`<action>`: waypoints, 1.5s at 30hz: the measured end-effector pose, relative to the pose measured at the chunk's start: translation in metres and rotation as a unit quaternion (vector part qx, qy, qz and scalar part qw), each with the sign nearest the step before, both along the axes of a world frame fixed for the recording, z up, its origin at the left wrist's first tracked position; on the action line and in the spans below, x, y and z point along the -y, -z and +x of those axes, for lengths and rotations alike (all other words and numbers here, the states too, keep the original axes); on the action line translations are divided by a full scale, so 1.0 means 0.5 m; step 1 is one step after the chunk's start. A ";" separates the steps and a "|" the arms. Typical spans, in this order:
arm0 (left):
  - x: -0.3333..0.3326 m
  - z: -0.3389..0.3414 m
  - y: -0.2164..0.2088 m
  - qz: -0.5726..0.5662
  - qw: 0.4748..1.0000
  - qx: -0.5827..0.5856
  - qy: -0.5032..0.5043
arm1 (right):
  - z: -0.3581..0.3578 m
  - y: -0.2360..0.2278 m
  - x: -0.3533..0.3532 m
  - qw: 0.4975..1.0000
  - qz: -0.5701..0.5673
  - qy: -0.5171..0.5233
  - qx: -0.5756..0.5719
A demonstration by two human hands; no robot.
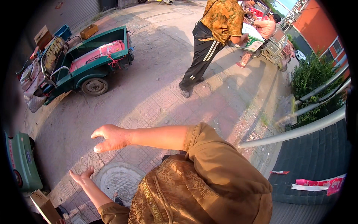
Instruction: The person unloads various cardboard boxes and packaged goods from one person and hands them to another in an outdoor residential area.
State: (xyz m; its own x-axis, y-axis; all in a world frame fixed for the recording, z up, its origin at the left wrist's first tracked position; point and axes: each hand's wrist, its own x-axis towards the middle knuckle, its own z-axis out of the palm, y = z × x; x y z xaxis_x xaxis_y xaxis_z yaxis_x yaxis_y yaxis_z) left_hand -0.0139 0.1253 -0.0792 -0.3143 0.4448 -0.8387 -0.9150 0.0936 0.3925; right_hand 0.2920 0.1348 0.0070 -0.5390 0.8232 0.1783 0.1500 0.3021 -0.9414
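Brown-sleeved, holds the left hand (82,176) just left of the round manhole cover (121,182) and the right hand (112,138) above it in view, with fingers parted on both and gripping nothing. Has a green vehicle (29,160) and a brown carton (46,206) farther left of that cover.

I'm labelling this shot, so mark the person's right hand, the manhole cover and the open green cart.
Right hand (112,137): head view, middle of the hand.
Manhole cover (121,181): head view, patterned centre.
Open green cart (97,71): head view, near side wall.
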 end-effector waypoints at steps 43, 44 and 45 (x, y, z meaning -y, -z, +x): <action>0.085 1.481 -0.007 0.296 0.583 0.148 0.742 | 1.422 -0.038 0.465 0.775 -0.177 0.593 0.127; 0.081 1.456 -0.021 0.301 0.597 0.116 0.734 | 1.376 -0.033 0.472 0.764 -0.160 0.614 0.115; 0.080 1.434 -0.035 0.306 0.609 0.086 0.727 | 1.353 -0.010 0.493 0.764 -0.137 0.628 0.054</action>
State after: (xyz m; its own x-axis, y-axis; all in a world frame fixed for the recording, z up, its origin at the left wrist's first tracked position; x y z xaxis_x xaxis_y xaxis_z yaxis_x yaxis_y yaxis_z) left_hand 0.7031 0.0852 -0.0615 0.8538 0.3941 -0.3400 -0.0735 0.7380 0.6708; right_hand 0.9687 -0.1117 0.0120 0.7077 0.7017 -0.0823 0.2410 -0.3492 -0.9055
